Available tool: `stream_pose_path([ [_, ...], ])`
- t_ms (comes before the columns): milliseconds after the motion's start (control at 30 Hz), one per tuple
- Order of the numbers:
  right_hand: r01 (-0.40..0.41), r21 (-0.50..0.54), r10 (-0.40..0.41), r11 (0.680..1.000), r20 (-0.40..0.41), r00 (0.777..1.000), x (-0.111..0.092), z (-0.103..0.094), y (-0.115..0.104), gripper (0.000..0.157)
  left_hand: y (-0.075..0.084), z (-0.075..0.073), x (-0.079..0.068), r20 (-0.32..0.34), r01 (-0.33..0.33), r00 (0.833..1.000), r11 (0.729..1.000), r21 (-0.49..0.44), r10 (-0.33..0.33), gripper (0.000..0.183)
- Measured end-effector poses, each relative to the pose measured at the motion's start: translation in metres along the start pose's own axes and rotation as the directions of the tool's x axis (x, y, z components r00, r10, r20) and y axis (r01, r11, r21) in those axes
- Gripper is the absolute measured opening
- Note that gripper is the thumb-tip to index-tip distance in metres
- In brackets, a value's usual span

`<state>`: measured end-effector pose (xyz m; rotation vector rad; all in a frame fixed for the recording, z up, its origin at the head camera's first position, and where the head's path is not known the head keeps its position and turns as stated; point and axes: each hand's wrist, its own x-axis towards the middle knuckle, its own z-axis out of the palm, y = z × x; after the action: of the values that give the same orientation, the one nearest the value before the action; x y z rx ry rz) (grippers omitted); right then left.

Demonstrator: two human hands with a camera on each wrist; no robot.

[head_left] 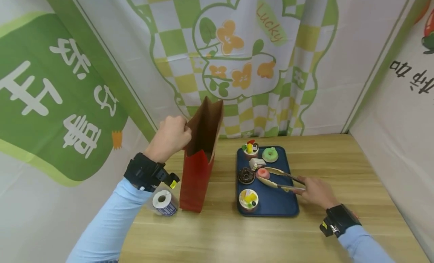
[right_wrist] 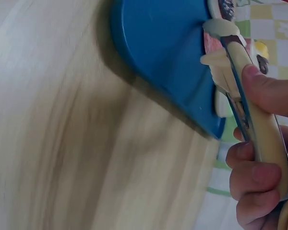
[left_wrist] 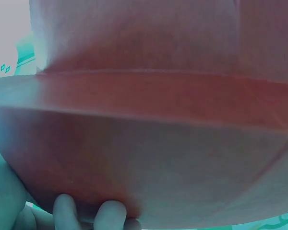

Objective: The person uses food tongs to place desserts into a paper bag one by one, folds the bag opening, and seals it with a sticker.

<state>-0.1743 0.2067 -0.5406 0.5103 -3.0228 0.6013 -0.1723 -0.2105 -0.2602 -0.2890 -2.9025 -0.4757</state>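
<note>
My left hand (head_left: 171, 136) grips the upper rim of a red paper bag (head_left: 196, 180), which stands upright with its brown inside showing. In the left wrist view, curled fingertips (left_wrist: 110, 214) lie over the bag's edge. Tongs (head_left: 283, 187) are in my right hand (head_left: 318, 192), their tips on either side of a pink donut (head_left: 263, 173) on a dark blue tray (head_left: 278, 208). The right wrist view shows thumb and fingers wrapped round the tongs' handle (right_wrist: 264, 139). Near the donut lie a chocolate donut (head_left: 246, 175) and a cake slice (head_left: 257, 164).
A green donut (head_left: 270, 155) and a fruit-topped cup cake (head_left: 250, 149) sit at the tray's far end, another cup cake (head_left: 248, 199) at its near left. Left of the bag stands a label roll (head_left: 165, 203). Printed curtains (head_left: 244, 67) enclose the wooden table (head_left: 217, 240).
</note>
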Motion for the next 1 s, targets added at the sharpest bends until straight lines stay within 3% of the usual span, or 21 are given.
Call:
stream_pose_path([
  [167, -0.013, 0.036, 0.012, 0.999, 0.039, 0.999, -0.014, -0.031, 0.008, 0.054, 0.001, 0.001, 0.002, 0.003, -0.015, 1.000, 1.000, -0.007, 0.015, 0.027],
  [367, 0.011, 0.200, -0.020, 0.980, 0.042, 0.999, -0.023, -0.098, -0.003, 0.061, 0.000, -0.001, 0.001, 0.027, 0.001, 1.000, 1.000, -0.018, 0.000, 0.026],
  [467, 0.092, 0.227, -0.087, 0.970, -0.033, 0.996, -0.017, -0.134, -0.020, 0.057, 0.000, -0.002, 0.000, 0.033, 0.003, 0.999, 1.000, -0.017, -0.003, 0.025],
  [567, 0.212, 0.158, -0.189, 0.964, -0.149, 0.971, -0.004, -0.168, -0.047, 0.054, 0.000, -0.001, -0.001, 0.032, 0.006, 0.999, 1.000, -0.016, -0.006, 0.024],
  [667, 0.282, 0.078, -0.266, 0.956, -0.175, 0.948, 0.014, -0.203, -0.083, 0.054, 0.001, 0.001, -0.002, 0.025, 0.003, 1.000, 1.000, -0.005, -0.003, 0.025],
  [867, 0.315, -0.045, -0.315, 0.948, 0.009, 0.949, 0.058, -0.261, -0.158, 0.058, 0.008, 0.004, -0.001, 0.008, -0.019, 1.000, 1.000, 0.010, 0.019, 0.024],
  [1000, 0.356, -0.202, -0.325, 0.912, 0.175, 0.930, 0.088, -0.282, -0.203, 0.052, 0.012, 0.005, 0.000, -0.002, -0.029, 1.000, 1.000, 0.012, 0.029, 0.023],
])
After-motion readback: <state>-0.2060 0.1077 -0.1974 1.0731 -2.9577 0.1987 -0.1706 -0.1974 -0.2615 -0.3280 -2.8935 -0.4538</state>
